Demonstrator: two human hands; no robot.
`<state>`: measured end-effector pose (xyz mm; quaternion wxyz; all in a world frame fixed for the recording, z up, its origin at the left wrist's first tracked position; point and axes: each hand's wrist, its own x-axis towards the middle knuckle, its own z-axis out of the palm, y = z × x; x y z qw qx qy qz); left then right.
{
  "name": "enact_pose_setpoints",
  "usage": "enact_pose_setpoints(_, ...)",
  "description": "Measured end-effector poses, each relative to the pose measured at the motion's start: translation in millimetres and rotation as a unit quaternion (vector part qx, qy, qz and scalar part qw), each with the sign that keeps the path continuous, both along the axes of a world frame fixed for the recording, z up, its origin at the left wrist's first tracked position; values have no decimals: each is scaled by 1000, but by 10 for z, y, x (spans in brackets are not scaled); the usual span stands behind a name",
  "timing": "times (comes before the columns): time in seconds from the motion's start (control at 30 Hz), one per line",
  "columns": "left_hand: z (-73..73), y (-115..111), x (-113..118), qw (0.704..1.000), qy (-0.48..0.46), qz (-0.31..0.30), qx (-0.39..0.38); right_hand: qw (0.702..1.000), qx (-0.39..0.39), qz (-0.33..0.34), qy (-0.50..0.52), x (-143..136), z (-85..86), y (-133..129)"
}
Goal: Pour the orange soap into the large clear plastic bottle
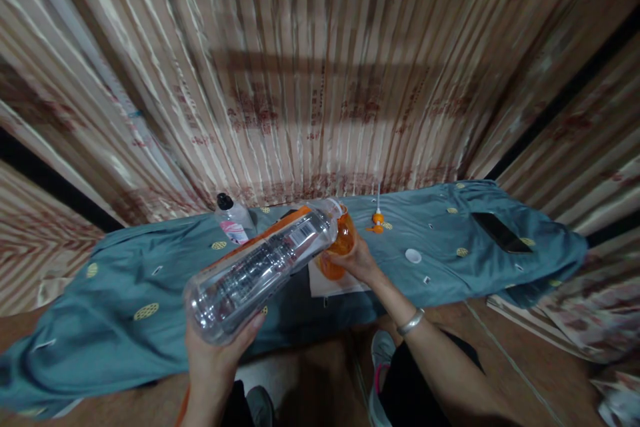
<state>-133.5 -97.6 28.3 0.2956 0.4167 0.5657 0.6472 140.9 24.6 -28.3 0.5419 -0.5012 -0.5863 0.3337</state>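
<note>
My left hand (220, 347) grips the base of a large clear plastic bottle (260, 270), tipped so its open neck points into an orange cup (341, 247). My right hand (356, 260) holds that orange cup just above a white sheet (333, 285) on the blue-green cloth (125, 293). A silver bracelet circles my right wrist. The bottle's mouth touches or sits just over the cup's rim. A white bottle cap (413, 255) lies on the cloth to the right of the cup.
A small bottle with a black cap (231, 217) stands at the back left. An orange spray nozzle (377, 221) lies behind the cup. A dark phone (501, 232) rests at the right. Striped curtains hang behind. My shoes show on the brown floor below.
</note>
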Motion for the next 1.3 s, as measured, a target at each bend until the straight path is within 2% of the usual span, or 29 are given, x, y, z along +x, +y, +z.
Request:
enact_pose_setpoints(0.1, -14, 1, -9, 1000, -20, 1, -8, 1000, 2, 2, -3, 3, -5, 3)
enact_pose_setpoints(0.27, 17, -9, -6, 1000, 9, 7, -13, 1000, 7, 6, 6, 6, -14, 15)
enact_pose_setpoints(0.47, 64, -28, 30, 999, -33, -1, -11, 1000, -4, 4, 11, 11, -27, 16)
enact_pose_setpoints(0.63, 45, -16, 25, 1000, -4, 17, -8, 1000, 3, 10, 20, 12, -33, 25)
enact_pose_setpoints(0.97, 88, -4, 41, 1000, -14, 19, -3, 1000, 1, -5, 0, 11, -70, 42)
enact_pose_setpoints(1.3, 40, 4, -3, 1000, -9, 14, -13, 1000, 4, 0, -6, 32, -43, 34)
